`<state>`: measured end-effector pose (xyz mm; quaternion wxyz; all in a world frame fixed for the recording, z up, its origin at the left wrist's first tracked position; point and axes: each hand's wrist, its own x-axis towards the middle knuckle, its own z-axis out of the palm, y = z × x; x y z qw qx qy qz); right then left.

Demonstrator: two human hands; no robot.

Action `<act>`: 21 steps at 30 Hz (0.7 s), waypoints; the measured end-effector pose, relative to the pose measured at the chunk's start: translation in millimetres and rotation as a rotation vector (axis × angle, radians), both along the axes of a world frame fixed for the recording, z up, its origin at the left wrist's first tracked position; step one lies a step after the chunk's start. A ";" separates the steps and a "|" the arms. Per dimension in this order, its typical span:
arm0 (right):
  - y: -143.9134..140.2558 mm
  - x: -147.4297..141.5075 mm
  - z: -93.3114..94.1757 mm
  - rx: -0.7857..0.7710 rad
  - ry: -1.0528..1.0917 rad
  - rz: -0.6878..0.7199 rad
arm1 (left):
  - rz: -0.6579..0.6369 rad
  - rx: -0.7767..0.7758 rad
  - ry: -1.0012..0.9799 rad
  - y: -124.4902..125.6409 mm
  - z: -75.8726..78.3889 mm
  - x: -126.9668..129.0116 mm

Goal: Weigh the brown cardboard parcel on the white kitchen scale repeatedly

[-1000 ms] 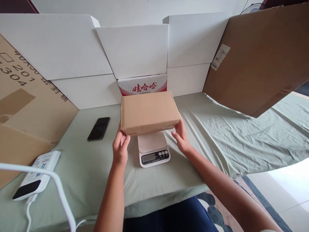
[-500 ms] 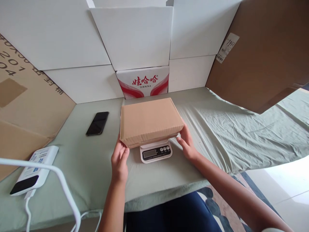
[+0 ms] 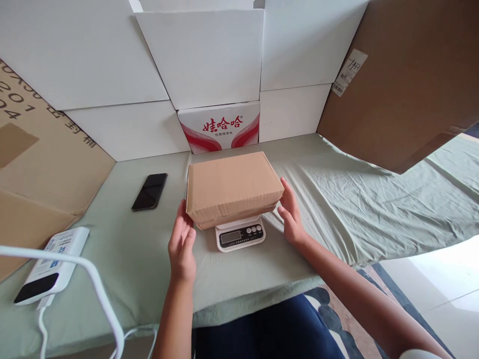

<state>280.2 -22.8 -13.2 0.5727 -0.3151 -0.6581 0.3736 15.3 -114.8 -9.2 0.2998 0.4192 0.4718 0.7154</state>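
A closed brown cardboard box (image 3: 234, 189) rests on a small white kitchen scale (image 3: 241, 234) and covers its weighing platform. The scale's dark display and its buttons show in front of the box; I cannot read any figure. Beside the box's left front corner is my left hand (image 3: 182, 247), open, its fingers stretched upward and the thumb apart. My right hand (image 3: 292, 214) stands at the right end of the box, fingers open and very near the cardboard. Whether the fingertips still touch the box at either side I cannot tell.
A black phone (image 3: 149, 191) lies left of the box. Nearer the left edge are a white power bank (image 3: 52, 267) and a white cable (image 3: 101, 294). White boxes (image 3: 202, 60) wall off the back; large brown cardboard (image 3: 396, 85) stands on the right, more (image 3: 33, 164) on the left.
Both hands have loosened and drawn slightly away from the box's sides, the left one leftward. The box stays on the scale. The view has shifted a little.
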 end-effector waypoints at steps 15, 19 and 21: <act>5.1 1.3 3.8 -0.032 0.149 -0.120 | 0.074 0.073 -0.023 1.4 1.6 -4.1; 3.4 0.4 5.8 -0.022 0.140 -0.103 | 0.069 0.066 -0.035 1.3 2.4 -2.3; 3.1 0.2 6.4 -0.018 0.127 -0.106 | 0.068 0.067 -0.033 1.4 2.9 -1.7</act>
